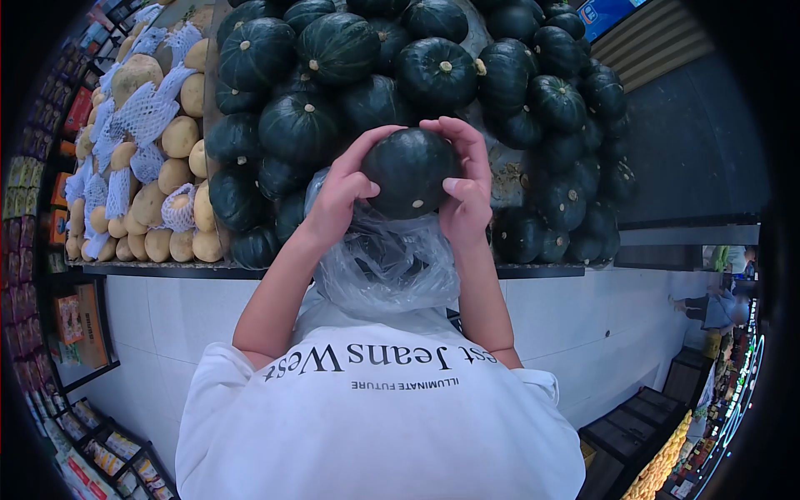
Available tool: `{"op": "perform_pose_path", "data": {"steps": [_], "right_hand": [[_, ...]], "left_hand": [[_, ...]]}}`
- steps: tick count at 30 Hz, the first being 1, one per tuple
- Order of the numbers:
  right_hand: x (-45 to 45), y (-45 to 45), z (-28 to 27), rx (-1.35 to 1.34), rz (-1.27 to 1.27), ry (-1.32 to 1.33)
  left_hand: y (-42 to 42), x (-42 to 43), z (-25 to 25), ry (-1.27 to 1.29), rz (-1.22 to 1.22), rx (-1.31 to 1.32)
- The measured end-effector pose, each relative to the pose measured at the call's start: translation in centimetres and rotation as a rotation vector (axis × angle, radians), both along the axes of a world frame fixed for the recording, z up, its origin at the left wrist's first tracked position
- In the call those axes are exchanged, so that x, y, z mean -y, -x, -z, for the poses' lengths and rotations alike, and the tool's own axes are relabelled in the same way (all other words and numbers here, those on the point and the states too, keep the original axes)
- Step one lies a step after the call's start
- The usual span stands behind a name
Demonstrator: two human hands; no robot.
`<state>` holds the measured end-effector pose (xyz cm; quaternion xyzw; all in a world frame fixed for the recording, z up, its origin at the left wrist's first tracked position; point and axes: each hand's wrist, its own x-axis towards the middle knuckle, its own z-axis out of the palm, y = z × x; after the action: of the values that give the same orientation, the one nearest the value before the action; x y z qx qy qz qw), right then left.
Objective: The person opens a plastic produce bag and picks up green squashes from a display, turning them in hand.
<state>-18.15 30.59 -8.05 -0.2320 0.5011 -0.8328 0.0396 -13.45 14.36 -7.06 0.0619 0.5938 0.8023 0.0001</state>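
Observation:
A dark green pumpkin [412, 167] is held up between my two hands, with its pale stem spot facing down towards me. My left hand [343, 187] curls round its left side, thumb pressed on the front. Round the right side wraps my right hand [467, 183], its thumb also on the front and its fingers over the top. Just below the pumpkin, against my shirt, hangs a clear plastic bag [387, 262] with something dark visible through it; what that is I cannot tell. Behind my hands rises a heap of similar pumpkins [300, 125].
Left of the heap, round yellowish produce [179, 137] lies piled, some in white foam nets [150, 112]. A dark rail [542, 271] edges the display. Shelves of packaged goods [25, 217] stand far left. Dark crates [637, 421] are at lower right, and another person [712, 308] is farther off.

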Motion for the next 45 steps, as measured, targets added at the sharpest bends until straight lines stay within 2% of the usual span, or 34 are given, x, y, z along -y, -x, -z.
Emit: {"op": "perform_pose_path", "data": {"steps": [2, 8, 11, 16, 22, 31, 43, 45], "right_hand": [[0.02, -0.04, -0.05, 0.001, 0.000, 0.002], [0.03, 0.00, -0.08, 0.024, 0.007, 0.019], [-0.09, 0.30, -0.11, 0.079, 0.009, 0.051], [0.15, 0.36, -0.14, 0.112, 0.026, 0.062], [0.24, 0.18, -0.05, -0.009, 0.113, -0.189], [-0.11, 0.54, -0.20, 0.033, -0.016, -0.021], [-0.16, 0.77, 0.21, -0.008, -0.028, -0.002], [0.16, 0.37, -0.20, 0.029, 0.033, -0.066]], "left_hand": [[-0.08, -0.21, -0.55, 0.033, -0.011, 0.090], [0.06, 0.19, -0.03, 0.043, 0.014, 0.042], [-0.17, 0.09, -0.08, -0.042, 0.016, -0.003], [-0.05, 0.07, -0.18, -0.060, 0.027, 0.063], [-0.10, 0.08, -0.16, -0.061, 0.003, 0.061], [-0.02, 0.06, -0.27, -0.078, -0.022, 0.063], [0.10, -0.22, 0.15, -0.069, -0.034, 0.047], [0.10, -0.36, 0.25, -0.016, -0.046, -0.004]]}}
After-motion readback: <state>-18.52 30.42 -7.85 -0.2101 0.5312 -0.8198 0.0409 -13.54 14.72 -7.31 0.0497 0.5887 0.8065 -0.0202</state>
